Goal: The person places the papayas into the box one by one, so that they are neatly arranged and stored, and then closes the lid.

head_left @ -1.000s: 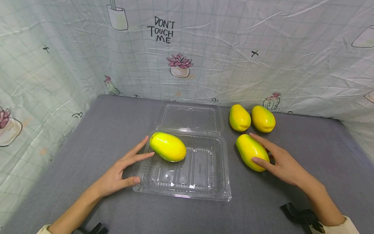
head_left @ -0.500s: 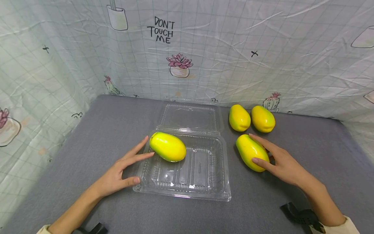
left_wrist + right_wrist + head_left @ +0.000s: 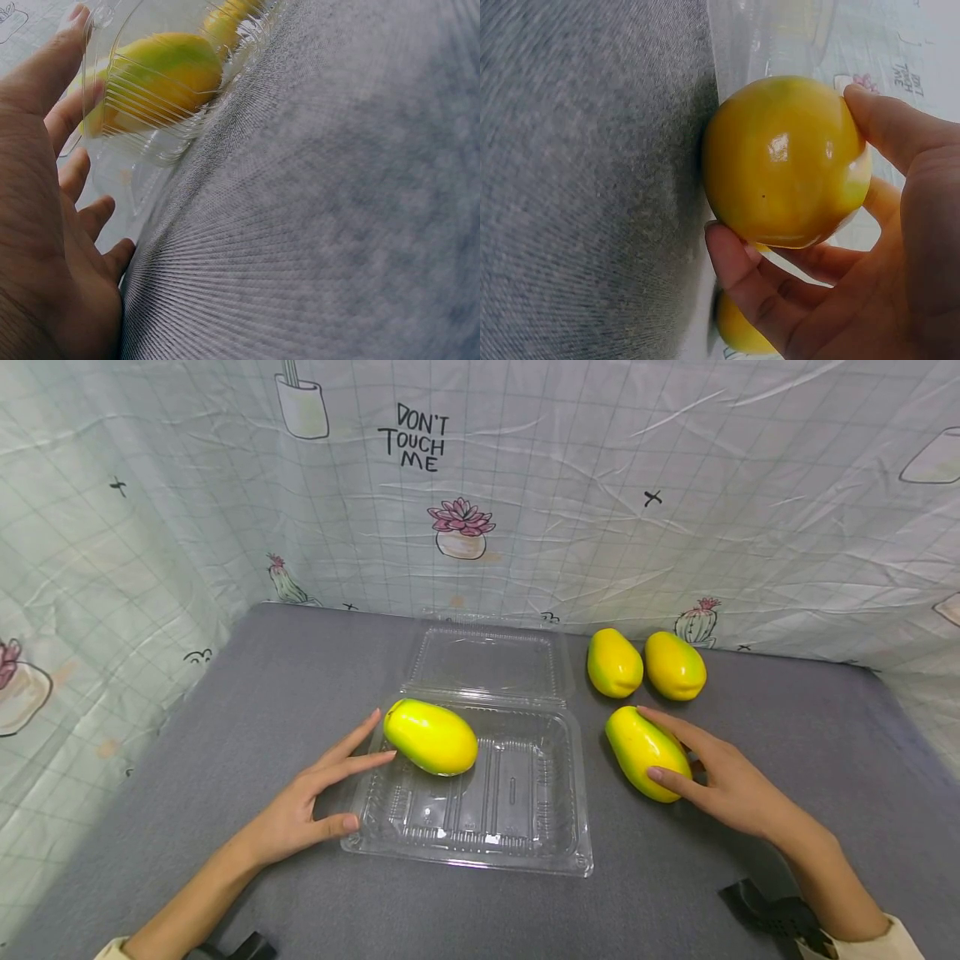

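Observation:
A clear plastic clamshell box (image 3: 510, 852) lies with its lid laid back, and one yellow-green papaya (image 3: 431, 737) sits in its upper left part. My left hand (image 3: 303, 806) rests at the box's left rim, fingers spread and nearly straight; in the left wrist view, fingertips (image 3: 77, 16) touch the clear wall. To the right of the box, my right hand (image 3: 720, 777) holds a second papaya (image 3: 641, 747) on the table, thumb on the near side and fingers on the far side. The right wrist view shows that papaya's (image 3: 784, 165) rounded end between thumb and fingers.
Two more papayas, one on the left (image 3: 615, 662) and one on the right (image 3: 675, 666), lie near the table's back edge. Behind the grey table (image 3: 480, 918) hangs a printed cloth (image 3: 555, 527). The clear lid (image 3: 487, 660) reaches back toward it.

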The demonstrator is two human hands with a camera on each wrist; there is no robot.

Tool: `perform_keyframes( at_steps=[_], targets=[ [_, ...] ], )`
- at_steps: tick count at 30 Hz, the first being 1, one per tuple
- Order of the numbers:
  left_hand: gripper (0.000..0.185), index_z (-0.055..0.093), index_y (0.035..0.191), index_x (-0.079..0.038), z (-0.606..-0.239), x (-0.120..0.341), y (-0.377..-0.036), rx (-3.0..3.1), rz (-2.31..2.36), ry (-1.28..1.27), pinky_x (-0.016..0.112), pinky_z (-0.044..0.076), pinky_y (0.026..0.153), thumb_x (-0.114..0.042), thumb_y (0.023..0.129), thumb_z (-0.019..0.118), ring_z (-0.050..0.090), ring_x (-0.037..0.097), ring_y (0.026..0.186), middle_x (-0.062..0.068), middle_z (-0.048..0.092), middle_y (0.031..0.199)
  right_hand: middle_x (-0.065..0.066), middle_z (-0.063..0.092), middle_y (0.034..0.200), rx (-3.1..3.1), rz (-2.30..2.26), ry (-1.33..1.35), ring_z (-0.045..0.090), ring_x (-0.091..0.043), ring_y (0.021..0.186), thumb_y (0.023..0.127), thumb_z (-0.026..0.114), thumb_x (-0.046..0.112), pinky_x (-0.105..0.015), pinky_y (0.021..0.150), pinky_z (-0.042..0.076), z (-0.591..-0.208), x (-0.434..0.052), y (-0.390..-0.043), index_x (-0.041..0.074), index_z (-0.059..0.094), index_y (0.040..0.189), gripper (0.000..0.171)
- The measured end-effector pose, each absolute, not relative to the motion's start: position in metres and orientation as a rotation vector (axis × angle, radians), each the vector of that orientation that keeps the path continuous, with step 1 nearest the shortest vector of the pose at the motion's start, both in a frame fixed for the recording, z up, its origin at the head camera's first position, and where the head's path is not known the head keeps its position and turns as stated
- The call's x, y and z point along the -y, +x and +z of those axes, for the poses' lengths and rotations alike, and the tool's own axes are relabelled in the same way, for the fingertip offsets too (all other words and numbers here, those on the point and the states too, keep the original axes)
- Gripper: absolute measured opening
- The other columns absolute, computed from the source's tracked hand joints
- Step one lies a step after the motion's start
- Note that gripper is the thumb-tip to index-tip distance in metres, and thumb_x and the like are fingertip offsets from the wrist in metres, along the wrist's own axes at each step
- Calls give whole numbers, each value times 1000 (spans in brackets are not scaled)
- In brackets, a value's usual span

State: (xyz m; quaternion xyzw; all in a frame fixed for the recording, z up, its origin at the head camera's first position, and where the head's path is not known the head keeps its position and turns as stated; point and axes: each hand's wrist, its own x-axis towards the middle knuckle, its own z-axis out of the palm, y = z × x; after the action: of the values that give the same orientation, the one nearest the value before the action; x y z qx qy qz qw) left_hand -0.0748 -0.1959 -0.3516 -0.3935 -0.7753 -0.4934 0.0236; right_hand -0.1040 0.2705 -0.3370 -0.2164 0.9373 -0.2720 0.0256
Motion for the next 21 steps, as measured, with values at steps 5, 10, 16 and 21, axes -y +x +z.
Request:
perform_keyframes(
  at_steps=[5, 10, 16, 21],
  targets=[
    [55, 45, 128, 0, -352, 197, -75, 2400, -1530, -1217, 25, 12, 104, -18, 80, 63, 11, 44, 129, 25, 13, 143, 9, 37, 135, -2913, -828, -684, 40, -3, 101, 83, 63, 28, -30, 79, 35, -342, -272, -106, 34, 27, 138, 66],
    [55, 45, 128, 0, -353, 198, -75, 2411, -1523, -1204, 27, 12, 104, -19, 79, 64, 11, 43, 129, 24, 13, 144, 8, 39, 133, -2914, -838, -658, 45, -7, 96, 83, 63, 27, -32, 73, 40, -333, -262, -102, 32, 28, 138, 65],
    [55, 45, 128, -1, -353, 198, -74, 2421, -1518, -1191, 31, 12, 103, -21, 81, 63, 11, 43, 129, 24, 13, 144, 4, 40, 132, -2930, -894, -682, 49, -8, 93, 83, 64, 19, -28, 69, 45, -310, -246, -91, 21, 31, 138, 64],
    [55, 45, 128, -1, -353, 197, -75, 2428, -1519, -1190, 30, 12, 104, -20, 80, 64, 11, 42, 130, 23, 13, 144, 6, 38, 135, -2987, -928, -775, 45, -1, 100, 79, 67, 12, -24, 72, 45, -307, -246, -90, 21, 29, 138, 70]
  ],
)
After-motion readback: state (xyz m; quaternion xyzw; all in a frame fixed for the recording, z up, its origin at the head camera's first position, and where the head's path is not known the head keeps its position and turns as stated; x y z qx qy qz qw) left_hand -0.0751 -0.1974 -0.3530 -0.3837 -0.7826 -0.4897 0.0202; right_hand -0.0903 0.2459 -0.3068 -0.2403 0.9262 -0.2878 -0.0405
